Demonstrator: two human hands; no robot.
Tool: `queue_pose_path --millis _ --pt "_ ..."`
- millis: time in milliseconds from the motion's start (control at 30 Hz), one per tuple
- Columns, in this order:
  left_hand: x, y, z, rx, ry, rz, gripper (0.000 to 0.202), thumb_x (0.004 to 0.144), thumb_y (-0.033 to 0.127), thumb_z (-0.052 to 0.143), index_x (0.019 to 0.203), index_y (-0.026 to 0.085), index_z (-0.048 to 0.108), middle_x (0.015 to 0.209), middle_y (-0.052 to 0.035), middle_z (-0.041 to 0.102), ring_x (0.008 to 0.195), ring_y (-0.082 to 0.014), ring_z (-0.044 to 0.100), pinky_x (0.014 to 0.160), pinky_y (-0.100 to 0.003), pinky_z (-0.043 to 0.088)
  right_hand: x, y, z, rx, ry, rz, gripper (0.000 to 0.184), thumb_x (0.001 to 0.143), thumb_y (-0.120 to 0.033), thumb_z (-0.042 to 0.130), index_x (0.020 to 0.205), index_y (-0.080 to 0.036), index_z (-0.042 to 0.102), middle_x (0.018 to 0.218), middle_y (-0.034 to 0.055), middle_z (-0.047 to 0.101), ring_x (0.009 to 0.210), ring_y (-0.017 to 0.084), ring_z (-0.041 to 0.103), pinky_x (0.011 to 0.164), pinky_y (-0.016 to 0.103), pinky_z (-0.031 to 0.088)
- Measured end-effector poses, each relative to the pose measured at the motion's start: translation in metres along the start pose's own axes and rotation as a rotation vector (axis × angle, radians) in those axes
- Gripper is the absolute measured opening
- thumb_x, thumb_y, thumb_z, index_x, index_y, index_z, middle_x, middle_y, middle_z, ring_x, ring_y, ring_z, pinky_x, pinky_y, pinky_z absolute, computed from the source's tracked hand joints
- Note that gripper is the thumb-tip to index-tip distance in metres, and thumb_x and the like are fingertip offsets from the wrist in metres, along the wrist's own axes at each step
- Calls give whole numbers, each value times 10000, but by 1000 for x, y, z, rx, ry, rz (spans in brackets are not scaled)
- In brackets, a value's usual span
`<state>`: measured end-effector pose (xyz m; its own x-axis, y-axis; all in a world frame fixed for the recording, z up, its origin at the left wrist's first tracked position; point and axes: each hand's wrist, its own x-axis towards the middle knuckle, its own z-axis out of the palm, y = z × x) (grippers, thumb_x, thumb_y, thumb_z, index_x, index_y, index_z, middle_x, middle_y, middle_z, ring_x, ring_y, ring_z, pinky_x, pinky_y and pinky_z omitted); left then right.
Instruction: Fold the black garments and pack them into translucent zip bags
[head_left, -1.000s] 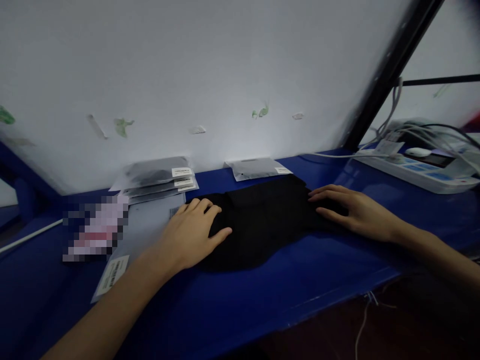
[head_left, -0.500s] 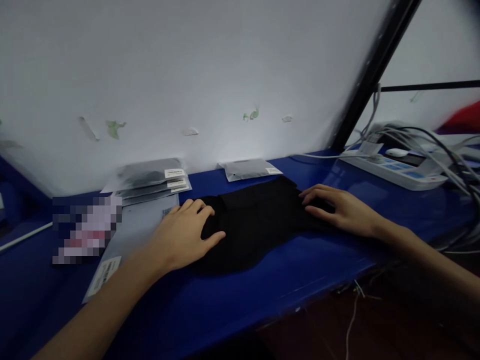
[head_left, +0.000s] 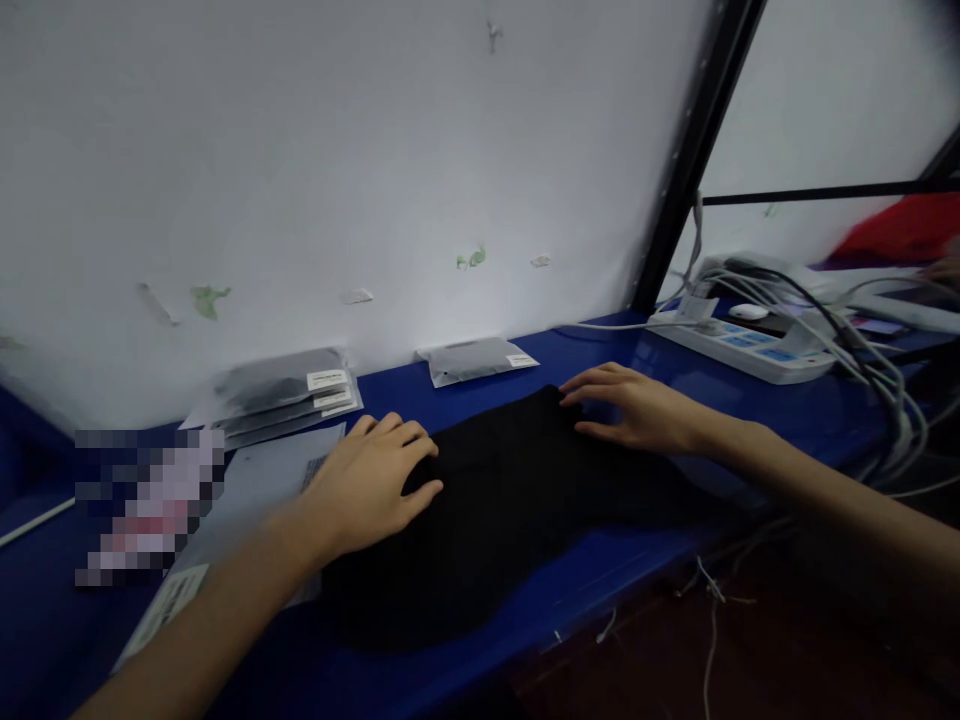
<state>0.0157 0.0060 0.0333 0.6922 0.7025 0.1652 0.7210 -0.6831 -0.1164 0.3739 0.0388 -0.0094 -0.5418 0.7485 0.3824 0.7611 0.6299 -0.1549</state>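
both arms are bare from the bottom edge of the view to the fingertips: no sleeve, cuff or glove shows on either. the left hand point(head_left: 371, 485) carries no ring, and its wrist has no watch or band. the right hand point(head_left: 637, 410) is likewise plain, with no ring or strap at the wrist. the fingers are slim, with short nails so far as the dim light lets one tell. no tape or markings show on the forearms.
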Motion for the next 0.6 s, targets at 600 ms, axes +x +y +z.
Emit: queue_pose_path --millis 600 --pt "0 3 -8 29 -3 -74 271 943 271 382 949 221 648 881 -39 697 853 -230 592 814 -422 427 14 -8 8 -125 -39 -78 259 908 -320 531 1123 -237 649 1103 94 668 996 276 621 885 461 502"
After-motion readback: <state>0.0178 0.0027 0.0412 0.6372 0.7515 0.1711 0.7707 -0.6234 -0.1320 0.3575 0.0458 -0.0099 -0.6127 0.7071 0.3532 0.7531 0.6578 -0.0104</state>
